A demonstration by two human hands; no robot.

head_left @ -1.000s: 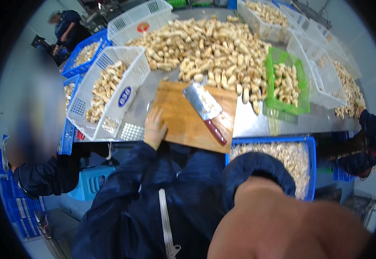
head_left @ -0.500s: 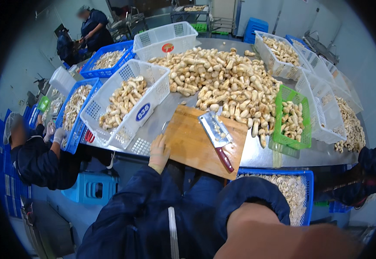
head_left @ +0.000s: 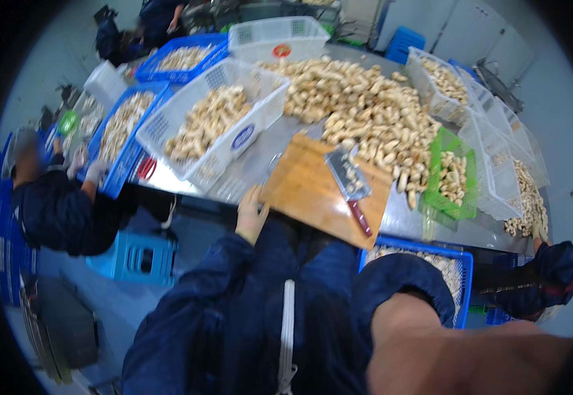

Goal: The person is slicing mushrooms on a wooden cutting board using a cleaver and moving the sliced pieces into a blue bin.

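Note:
My left hand (head_left: pixel 251 214), in a pale glove, rests with its fingers extended at the left edge of a wooden cutting board (head_left: pixel 299 187). On the board lies a cleaver (head_left: pixel 347 174) with a dark red handle and pale scraps on its blade; neither hand touches it. My right forearm and hand (head_left: pixel 457 352) loom bare and blurred close to the camera at lower right, fingers not visible. Beyond the board spreads a big heap of pale, stubby mushrooms (head_left: pixel 372 112). A green basket (head_left: pixel 454 174) of mushrooms stands right of the board.
A white crate (head_left: pixel 260 125) of mushrooms and a blue tray (head_left: pixel 158 108) of slices stand left. White crates (head_left: pixel 490 168) line the right side. Below the table edge is a blue crate (head_left: pixel 467 283) of slices. Co-workers stand at left (head_left: pixel 56 210), right (head_left: pixel 556 270) and back.
The whole view has shifted and tilted slightly. My left hand stays at the board's edge, and the cleaver lies as before. A co-worker's hand now shows at the mushrooms on the far right.

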